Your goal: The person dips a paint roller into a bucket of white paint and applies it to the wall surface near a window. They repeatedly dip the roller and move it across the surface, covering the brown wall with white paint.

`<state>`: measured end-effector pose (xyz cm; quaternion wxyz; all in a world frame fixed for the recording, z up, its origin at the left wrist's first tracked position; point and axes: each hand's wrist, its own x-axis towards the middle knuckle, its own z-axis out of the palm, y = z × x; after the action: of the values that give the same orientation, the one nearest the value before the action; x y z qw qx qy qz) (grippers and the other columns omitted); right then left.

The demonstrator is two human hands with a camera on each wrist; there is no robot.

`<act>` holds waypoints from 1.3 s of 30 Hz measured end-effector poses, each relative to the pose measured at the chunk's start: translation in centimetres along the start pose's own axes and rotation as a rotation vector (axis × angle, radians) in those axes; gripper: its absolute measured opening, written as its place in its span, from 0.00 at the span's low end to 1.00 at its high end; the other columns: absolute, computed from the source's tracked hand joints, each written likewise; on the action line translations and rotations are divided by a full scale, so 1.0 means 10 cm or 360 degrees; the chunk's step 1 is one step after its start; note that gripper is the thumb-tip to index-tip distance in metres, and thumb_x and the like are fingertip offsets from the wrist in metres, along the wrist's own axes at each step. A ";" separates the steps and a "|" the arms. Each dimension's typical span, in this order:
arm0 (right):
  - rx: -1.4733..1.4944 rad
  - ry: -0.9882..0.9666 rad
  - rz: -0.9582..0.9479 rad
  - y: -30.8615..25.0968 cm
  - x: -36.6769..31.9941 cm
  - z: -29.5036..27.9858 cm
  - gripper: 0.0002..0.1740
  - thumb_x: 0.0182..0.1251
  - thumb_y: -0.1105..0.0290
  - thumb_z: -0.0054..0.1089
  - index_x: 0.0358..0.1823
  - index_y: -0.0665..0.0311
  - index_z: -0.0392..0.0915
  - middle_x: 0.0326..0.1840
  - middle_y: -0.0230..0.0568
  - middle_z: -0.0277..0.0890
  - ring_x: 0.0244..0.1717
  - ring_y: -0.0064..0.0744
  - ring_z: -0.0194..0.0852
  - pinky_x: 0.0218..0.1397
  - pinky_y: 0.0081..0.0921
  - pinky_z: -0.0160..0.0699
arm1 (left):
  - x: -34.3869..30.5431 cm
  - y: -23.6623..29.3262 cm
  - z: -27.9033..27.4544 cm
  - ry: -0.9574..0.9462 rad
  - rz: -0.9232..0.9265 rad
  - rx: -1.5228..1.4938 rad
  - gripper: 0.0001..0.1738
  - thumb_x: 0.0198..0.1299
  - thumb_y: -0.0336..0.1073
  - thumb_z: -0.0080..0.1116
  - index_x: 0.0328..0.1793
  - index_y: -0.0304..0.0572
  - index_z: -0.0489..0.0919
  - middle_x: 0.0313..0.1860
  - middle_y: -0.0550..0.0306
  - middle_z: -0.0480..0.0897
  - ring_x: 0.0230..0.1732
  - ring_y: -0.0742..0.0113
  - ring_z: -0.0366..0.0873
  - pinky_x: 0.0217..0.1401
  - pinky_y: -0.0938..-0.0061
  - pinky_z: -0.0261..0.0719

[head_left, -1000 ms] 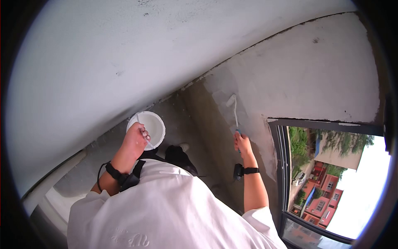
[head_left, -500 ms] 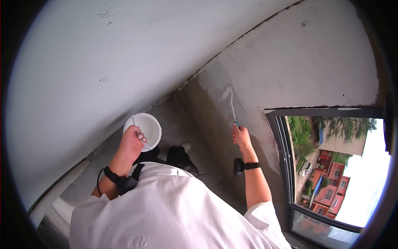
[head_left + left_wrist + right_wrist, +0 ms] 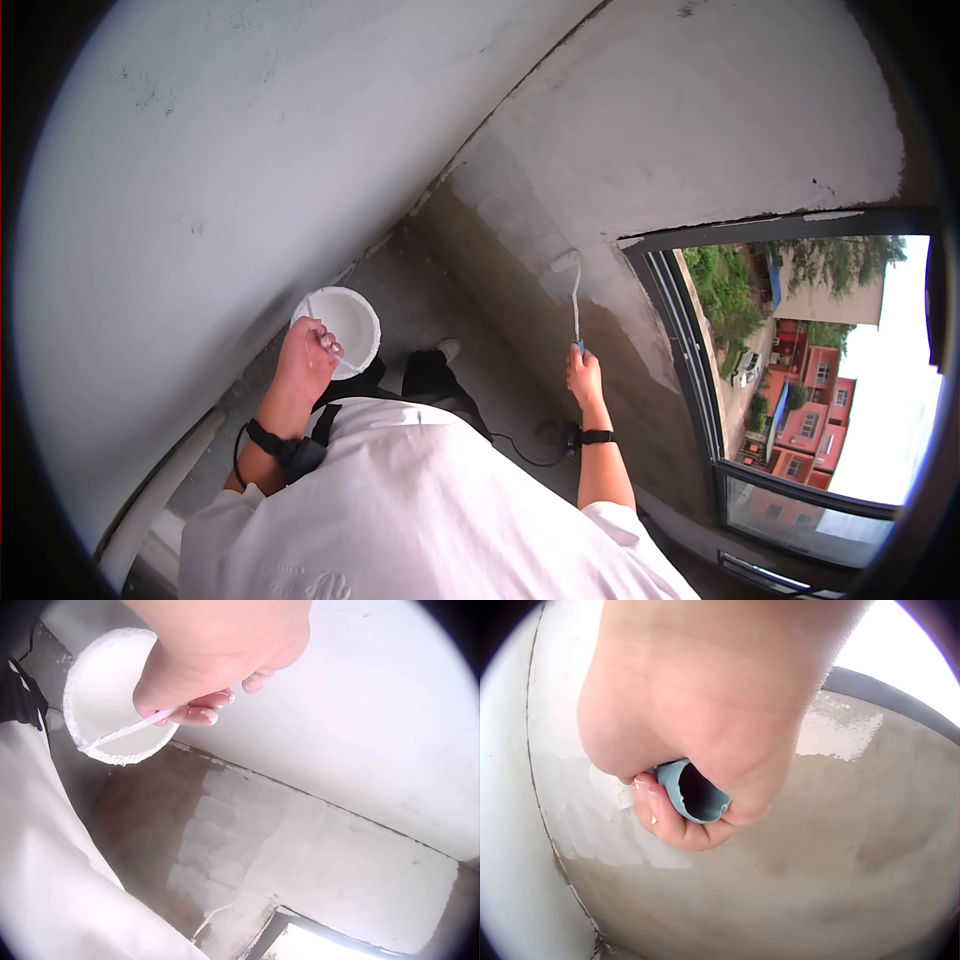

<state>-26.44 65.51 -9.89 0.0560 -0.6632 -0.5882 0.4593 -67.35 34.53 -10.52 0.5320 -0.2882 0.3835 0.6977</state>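
My left hand (image 3: 308, 352) grips the pale bail handle (image 3: 112, 736) of a white bucket (image 3: 374, 322), which hangs in front of my legs. White smears mark its fingertips. Inside the bucket the surface is white, and its rim is crusted with white. With my right hand (image 3: 584, 377) I hold a small paint roller by its blue handle (image 3: 673, 784), fingers wrapped around it. In the head view the white roller head (image 3: 566, 262) lies against the wall beside the window, at the edge between whitened and bare brown-grey surface.
A window frame (image 3: 650, 243) opens onto trees and red buildings at the right. The whitened wall (image 3: 740, 130) spans the top, and a long pale wall (image 3: 220, 150) runs close on the left. A pipe (image 3: 160, 490) stands at lower left. A dark cable (image 3: 525, 455) hangs near my right wrist.
The roller head has moved along the wall towards the window and closer to my body, with my right hand drawing back. The head view has turned. My left hand still holds the bucket.
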 end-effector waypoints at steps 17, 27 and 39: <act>-0.0175 0.0079 -0.0306 -0.92 0.16 0.36 0.25 0.79 0.51 0.54 0.26 0.63 0.72 0.17 0.34 0.71 0.15 0.32 0.69 0.21 0.30 0.70 | 0.10 0.06 0.05 -0.0048 -0.0036 0.0128 0.10 0.61 0.38 0.54 0.29 0.48 0.68 0.21 0.63 0.67 0.27 0.66 0.65 0.43 0.69 0.70; -0.1009 0.0758 -0.0337 -0.35 -0.28 -0.02 0.27 0.78 0.49 0.50 0.38 0.70 0.80 0.33 0.64 0.81 0.41 0.68 0.81 0.44 0.55 0.78 | 0.17 0.10 0.06 -0.0076 -0.0092 0.0155 0.10 0.61 0.37 0.56 0.29 0.47 0.68 0.24 0.62 0.68 0.28 0.67 0.66 0.39 0.69 0.69; -0.0630 0.0838 -0.0278 -0.03 -0.65 -0.05 0.26 0.79 0.51 0.52 0.34 0.71 0.76 0.27 0.62 0.76 0.33 0.67 0.75 0.37 0.50 0.72 | 0.16 0.13 0.17 -0.0142 -0.0150 0.0194 0.10 0.60 0.37 0.56 0.29 0.47 0.68 0.24 0.61 0.68 0.28 0.66 0.66 0.41 0.69 0.68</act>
<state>-25.61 60.48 -5.86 0.1154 -0.7042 -0.6859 0.1427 -68.99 36.58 -10.60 0.5973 -0.2416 0.3871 0.6595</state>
